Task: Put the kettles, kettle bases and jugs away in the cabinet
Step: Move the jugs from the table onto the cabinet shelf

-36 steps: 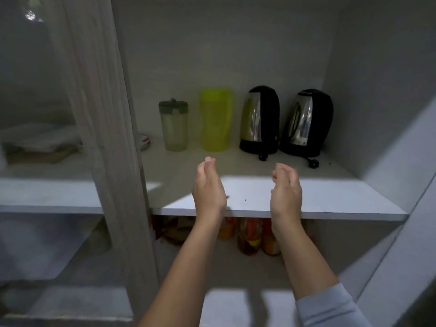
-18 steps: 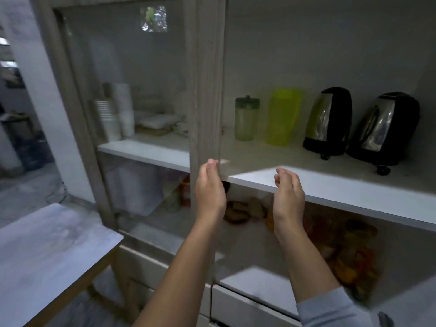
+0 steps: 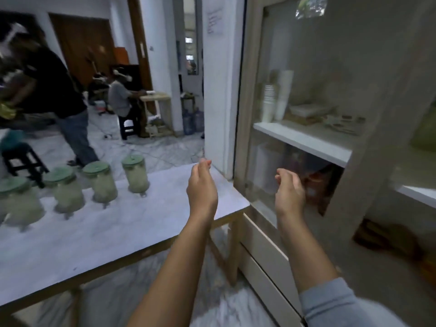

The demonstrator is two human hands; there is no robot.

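Several frosted jugs with green lids stand in a row on the white table (image 3: 122, 232) at the left; the nearest to me is one jug (image 3: 135, 173), with another jug (image 3: 100, 182) beside it. My left hand (image 3: 201, 188) hovers over the table's right corner, holding nothing, fingers loosely curled. My right hand (image 3: 289, 188) is raised in front of the cabinet's glass door (image 3: 306, 74), also holding nothing. A yellow-green blur (image 3: 424, 131) shows at the cabinet's right edge. The kettles are out of view.
Behind the glass, a shelf (image 3: 304, 141) carries stacked white cups (image 3: 276, 97) and flat boxes. Cabinet drawers (image 3: 266, 253) sit low beside the table leg. A person in black (image 3: 54, 90) walks at the left, another sits further back, and a dark stool (image 3: 21, 161) stands behind the table.
The view has swung left from the open cabinet shelf with kettles and jugs to the table with jugs. Both hands stay raised and hold nothing.
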